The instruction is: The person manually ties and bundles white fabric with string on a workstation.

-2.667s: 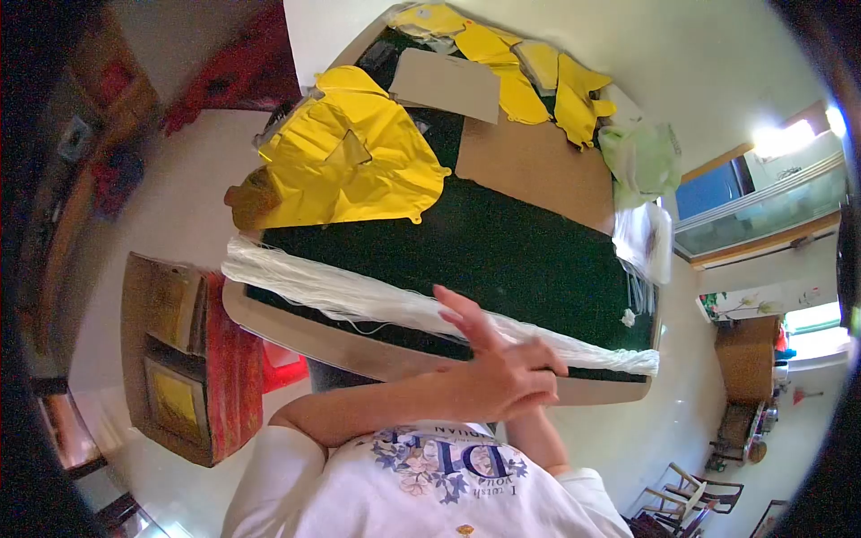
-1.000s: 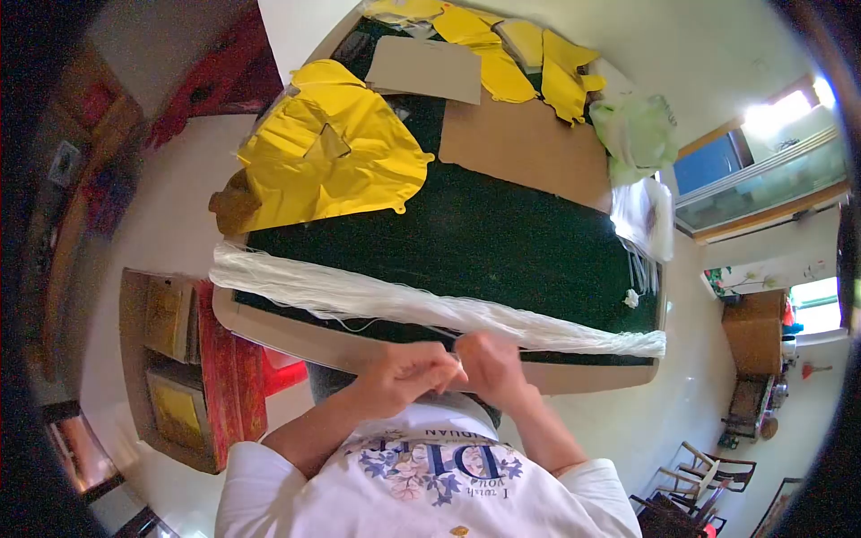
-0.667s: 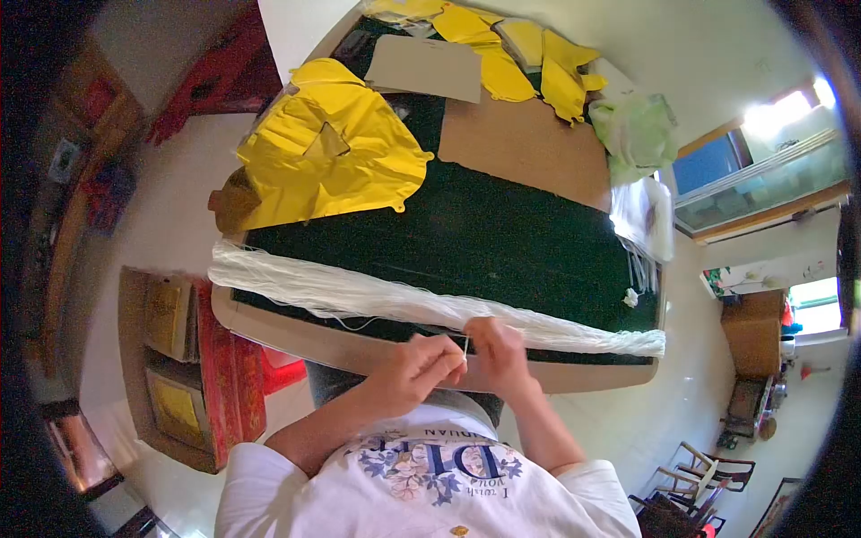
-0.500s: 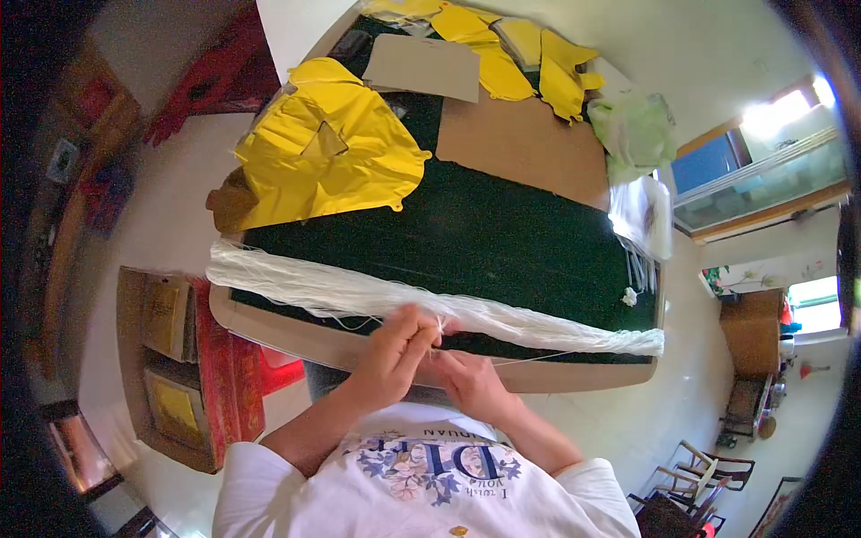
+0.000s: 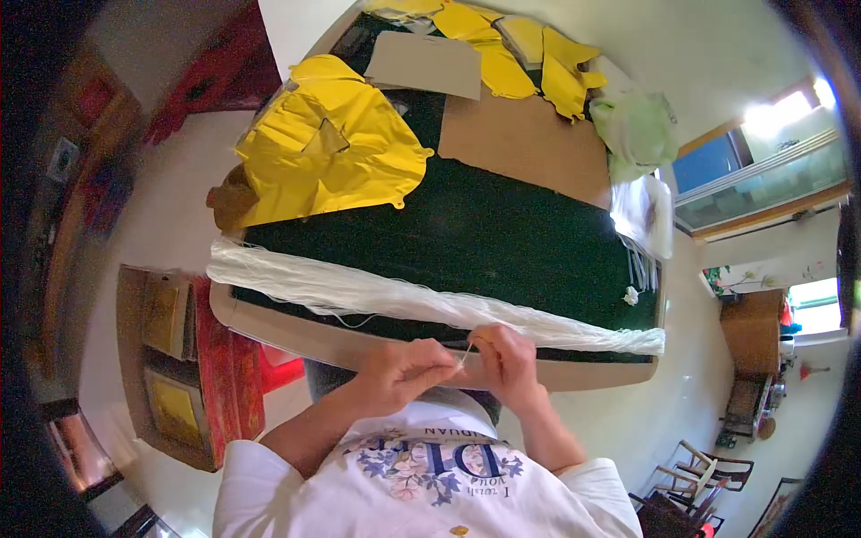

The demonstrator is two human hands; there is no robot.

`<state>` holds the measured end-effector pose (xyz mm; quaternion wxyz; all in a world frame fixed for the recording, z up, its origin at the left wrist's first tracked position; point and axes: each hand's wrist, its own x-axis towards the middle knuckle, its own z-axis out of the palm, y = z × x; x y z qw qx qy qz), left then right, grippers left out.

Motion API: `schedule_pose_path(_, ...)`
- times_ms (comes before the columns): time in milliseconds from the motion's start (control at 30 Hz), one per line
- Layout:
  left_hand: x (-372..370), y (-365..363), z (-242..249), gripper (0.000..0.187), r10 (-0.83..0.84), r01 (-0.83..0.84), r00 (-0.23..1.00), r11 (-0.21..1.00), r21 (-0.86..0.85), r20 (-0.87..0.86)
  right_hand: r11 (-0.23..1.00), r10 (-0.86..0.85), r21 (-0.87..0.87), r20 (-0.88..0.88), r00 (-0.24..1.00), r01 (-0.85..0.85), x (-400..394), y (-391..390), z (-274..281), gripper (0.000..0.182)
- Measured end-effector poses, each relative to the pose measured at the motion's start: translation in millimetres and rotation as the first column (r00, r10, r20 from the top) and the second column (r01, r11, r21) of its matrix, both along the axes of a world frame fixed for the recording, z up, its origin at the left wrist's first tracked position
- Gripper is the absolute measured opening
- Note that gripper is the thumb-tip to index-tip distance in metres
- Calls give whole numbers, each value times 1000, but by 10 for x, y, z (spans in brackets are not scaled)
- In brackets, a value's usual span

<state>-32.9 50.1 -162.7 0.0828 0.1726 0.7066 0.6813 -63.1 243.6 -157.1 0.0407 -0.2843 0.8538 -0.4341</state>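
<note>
A long bundle of white thread (image 5: 377, 293) lies across the near side of the green-topped table (image 5: 359, 240). At the table's near edge, my left hand (image 5: 405, 369) pinches a short white thread (image 5: 465, 357). Close to its right, my right hand (image 5: 504, 360) has its fingers pressed together on the other end of the same thread. The thread runs slanted between the two hands. Both hands are just on the near side of the bundle.
Yellow sheets (image 5: 336, 161) lie at the table's far left, with more along the far edge. Grey card (image 5: 423, 65) and brown cardboard (image 5: 529, 148) lie behind. A pale green bag (image 5: 632, 134) is at the right. A box (image 5: 170, 359) stands on the floor at left.
My right hand has moved up and to the right, onto the bundle's near edge. My left hand has shifted slightly down. A thread now shows between them.
</note>
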Motion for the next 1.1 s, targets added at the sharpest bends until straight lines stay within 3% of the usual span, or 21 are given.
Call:
schedule_pose_path(33,-4,0,46,9,-46,43,999,991,128,25,998,51,-33,-48,998,-52,3,-75,-95,18)
schedule_pose_path(67,-25,11,39,9,63,-61,997,997,55,-38,992,101,-63,-100,990,-108,3,-142,-139,18)
schedule_pose_path(100,-58,23,12,9,168,-170,980,985,-11,-109,991,119,59,73,990,-123,115,-144,-82,19)
schedule_pose_path(167,-147,10,-93,9,273,-368,895,899,-237,-354,974,224,-48,3,975,-223,116,-174,-104,21)
schedule_pose_path(200,-111,-12,-79,9,159,-200,970,952,-233,-186,970,236,-64,-5,972,-236,78,-122,-38,21)
schedule_pose_path(267,-16,-42,-4,9,-119,139,982,982,-130,146,996,-4,-90,41,999,8,-38,-22,73,24)
schedule_pose_path(300,-11,-33,27,10,-78,81,990,997,-21,115,989,-55,-141,-58,997,46,-105,-27,-2,25)
schedule_pose_path(367,-38,-17,76,10,24,-35,998,980,198,62,992,80,-85,-101,992,-88,-40,-101,-176,25)
schedule_pose_path(400,-74,-19,47,11,108,-107,994,993,52,-9,986,151,-55,-125,981,-159,-6,-127,-218,26)
schedule_pose_path(433,-114,-17,-12,11,180,-188,979,978,-90,-90,966,250,42,130,960,-257,52,-119,-114,23)
schedule_pose_path(467,-136,-17,-43,12,238,-274,955,936,-222,-178,983,182,-15,119,976,-182,26,-78,-87,23)
schedule_pose_path(500,-62,-22,-23,11,141,-188,977,921,-340,-157,992,112,-72,110,988,-104,-22,-18,-61,23)
schedule_pose_path(567,-28,-20,93,12,-5,5,997,1000,0,78,993,-81,-78,81,993,87,-84,-11,-12,19)
schedule_pose_path(600,-17,-15,122,13,-106,74,980,980,185,171,997,-31,-74,81,996,37,-57,-42,-52,17)
schedule_pose_path(700,-87,17,35,13,287,-284,956,957,57,-61,980,196,14,28,980,-196,59,-101,-238,10)
schedule_pose_path(800,-97,-43,21,12,66,-97,993,931,-353,-99,989,12,-149,183,983,16,40,4,1,12)
schedule_pose_path(833,-61,-61,165,11,-87,157,961,954,-255,263,973,-190,-86,212,959,212,-7,7,29,13)
schedule_pose_path(933,-32,-21,98,15,46,-46,999,996,78,5,993,71,-108,173,982,-52,-4,-59,-110,20)
schedule_pose_path(1000,-58,-17,37,15,63,-81,991,985,-154,-118,989,147,-10,147,978,-147,147,-48,-149,30)
schedule_pose_path(1067,-117,-19,66,14,54,-143,969,918,-371,-239,979,-47,-187,162,986,78,49,-21,0,18)
schedule_pose_path(1100,-68,-50,153,13,-84,107,992,957,-268,96,986,-62,-136,206,977,92,38,-16,-19,17)
